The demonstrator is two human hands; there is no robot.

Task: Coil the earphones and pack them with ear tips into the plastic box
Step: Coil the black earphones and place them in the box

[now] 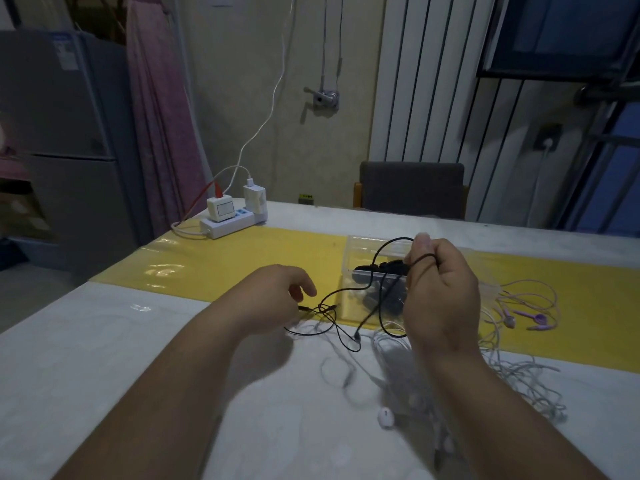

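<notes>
**Earphone packing: barely started on the black pair**

Progress check, going by what's visible. The black earphones (pixel 346 320) aren't coiled yet. There's a loop or two of cord round the fingers of the right hand (pixel 441 289), which is held up off the table and closed tight on the cord. The rest hangs in loose tangly bends down to the tabletop.

The left hand (pixel 277 299) sits low w/ fingers curled right at the plug end. It might be pinching it, but it's too blurry so I can't tell tbh.

The plastic box (pixel 363 251) is open on the yellow runner (pixel 242 265), just behind the right hand. There's dark stuff inside already, no idea what. I can't pick out any ear tips.

The white earphones (pixel 384 417) and purple earphones (pixel 533 318) are lying uncoiled on the table too, so imo most of the job is left: finish winding, drop the coil in, add tips.

Orientation: the black cord's long run goes diagonal, high at the right hand and sloping down-left to the plug. The plug lies flat, roughly side to side, by the left fingertips. The buds are prob inside the right fist, not visible.
</notes>
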